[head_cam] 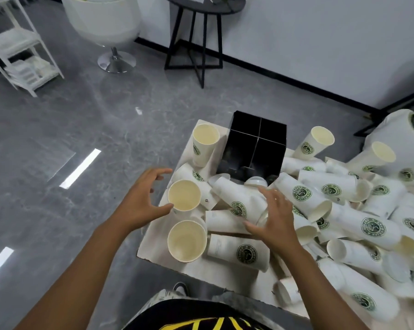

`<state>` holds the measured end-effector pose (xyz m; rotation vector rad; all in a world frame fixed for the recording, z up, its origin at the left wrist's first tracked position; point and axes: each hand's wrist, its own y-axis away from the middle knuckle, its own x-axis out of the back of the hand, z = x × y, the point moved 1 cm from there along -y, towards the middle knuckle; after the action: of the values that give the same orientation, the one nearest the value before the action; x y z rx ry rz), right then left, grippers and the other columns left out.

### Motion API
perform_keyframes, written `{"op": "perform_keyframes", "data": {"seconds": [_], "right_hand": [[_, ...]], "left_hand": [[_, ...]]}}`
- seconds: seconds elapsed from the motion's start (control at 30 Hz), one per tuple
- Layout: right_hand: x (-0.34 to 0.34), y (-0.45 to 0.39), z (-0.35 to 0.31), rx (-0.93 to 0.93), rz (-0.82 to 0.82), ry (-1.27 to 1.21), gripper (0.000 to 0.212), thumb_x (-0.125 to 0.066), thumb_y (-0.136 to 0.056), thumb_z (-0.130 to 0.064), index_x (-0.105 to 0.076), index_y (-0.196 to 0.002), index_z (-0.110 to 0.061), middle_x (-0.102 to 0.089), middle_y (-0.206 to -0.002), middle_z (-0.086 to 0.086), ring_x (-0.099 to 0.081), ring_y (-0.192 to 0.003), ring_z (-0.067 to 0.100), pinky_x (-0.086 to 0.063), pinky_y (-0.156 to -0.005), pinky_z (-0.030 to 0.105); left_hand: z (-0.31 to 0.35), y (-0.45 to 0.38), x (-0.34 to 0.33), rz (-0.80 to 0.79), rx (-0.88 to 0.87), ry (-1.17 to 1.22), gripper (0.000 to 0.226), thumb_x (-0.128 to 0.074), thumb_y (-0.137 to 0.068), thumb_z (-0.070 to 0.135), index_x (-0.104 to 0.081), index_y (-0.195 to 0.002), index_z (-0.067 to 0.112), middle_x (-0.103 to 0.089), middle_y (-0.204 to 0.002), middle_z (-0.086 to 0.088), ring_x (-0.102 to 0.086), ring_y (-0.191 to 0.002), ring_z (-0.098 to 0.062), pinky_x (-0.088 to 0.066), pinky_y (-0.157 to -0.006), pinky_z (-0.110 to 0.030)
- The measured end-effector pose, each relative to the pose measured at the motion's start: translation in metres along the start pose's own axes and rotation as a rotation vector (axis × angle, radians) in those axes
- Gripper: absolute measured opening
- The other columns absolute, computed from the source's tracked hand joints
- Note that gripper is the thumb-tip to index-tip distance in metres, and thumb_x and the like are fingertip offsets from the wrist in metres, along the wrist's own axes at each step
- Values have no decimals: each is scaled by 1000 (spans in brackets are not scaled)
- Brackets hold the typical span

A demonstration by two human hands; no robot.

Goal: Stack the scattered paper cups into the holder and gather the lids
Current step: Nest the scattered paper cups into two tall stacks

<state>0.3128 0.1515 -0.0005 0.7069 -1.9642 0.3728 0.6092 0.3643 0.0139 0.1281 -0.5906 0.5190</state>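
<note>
A: How many cups?
B: Three upright paper cups by the left edge, perhaps twenty more tumbled in a pile; blur defeats an exact count. One black four-compartment holder behind, one lid before it.
A: Hands?
B: Left hand spread beside an upright cup, thumb at its rim; right hand spread over lying cups.
A: Surroundings?
B: Pale table, grey marbled floor, black side table.

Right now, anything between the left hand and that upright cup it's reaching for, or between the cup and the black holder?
Nothing visible sits between the left hand and the upright cup; the thumb is at its rim. Toward the black holder, toppled cups and a lid crowd its front, so lifting over them looks necessary.
</note>
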Motion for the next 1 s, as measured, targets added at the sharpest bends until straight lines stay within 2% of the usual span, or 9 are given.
{"op": "perform_keyframes", "data": {"seconds": [0.13,0.3,0.4,0.5,0.6,0.67,0.73,0.83,1.0], "right_hand": [[-7,-7,11,-45,-17,151,101,-83,-69,-50,-35,-155,-28,-43,-146,3,-33,-128,28,-39,-103,46],[0,-6,12,-66,-3,43,87,-78,-65,-44,-47,-143,-20,-51,-133,7,-44,-124,34,-41,-100,47],[24,-1,-4,11,94,-170,79,-87,-69,-24,-46,-137,-27,-47,-129,-2,-45,-124,22,-40,-105,39],[64,6,-35,83,192,-297,83,-90,-71,-17,-41,-134,-39,-50,-131,-10,-47,-125,9,-39,-104,30],[101,17,-67,180,238,-386,88,-94,-67,-18,-44,-138,-32,-54,-135,-20,-51,-127,1,-43,-105,30],[120,26,-89,280,225,-429,92,-97,-65,-16,-46,-140,-26,-56,-138,-22,-53,-130,4,-45,-103,29],[133,37,-110,395,187,-455,95,-98,-64,-19,-44,-141,-24,-58,-140,-15,-55,-132,11,-45,-103,26],[136,52,-139,522,95,-436,96,-94,-63,-29,-41,-143,-27,-59,-141,-12,-56,-134,12,-43,-103,17],[101,66,-158,652,-53,-383,93,-96,-66,-35,-44,-144,-25,-52,-144,-21,-53,-135,6,-45,-108,25]], "left_hand": [[5,-6,-5,-12,-8,6,85,-93,-74,22,-45,-135,57,-46,-137,31,-50,-129,3,-48,-99,-28],[15,-3,-4,3,-3,20,83,-92,-75,20,-47,-137,51,-49,-139,26,-50,-129,2,-48,-101,-28],[23,4,-1,16,-11,37,81,-92,-75,20,-48,-138,48,-49,-140,27,-51,-131,1,-48,-102,-29],[32,15,2,44,-14,53,80,-92,-76,23,-49,-139,47,-49,-141,27,-51,-131,0,-49,-102,-29],[42,32,3,83,-17,93,79,-92,-76,22,-51,-140,42,-52,-141,24,-53,-133,-5,-51,-103,-34],[48,45,4,98,-28,116,79,-93,-75,28,-51,-140,43,-53,-142,23,-53,-133,-6,-50,-102,-34],[55,60,4,108,-29,133,79,-92,-71,36,-51,-139,43,-53,-142,23,-54,-133,-5,-49,-101,-31],[61,80,5,107,-15,144,89,-99,-67,23,-51,-139,44,-53,-144,20,-53,-135,-8,-49,-103,-34],[66,106,0,82,-19,143,93,-100,-65,28,-49,-141,43,-51,-143,24,-51,-135,-7,-48,-102,-21]]}}
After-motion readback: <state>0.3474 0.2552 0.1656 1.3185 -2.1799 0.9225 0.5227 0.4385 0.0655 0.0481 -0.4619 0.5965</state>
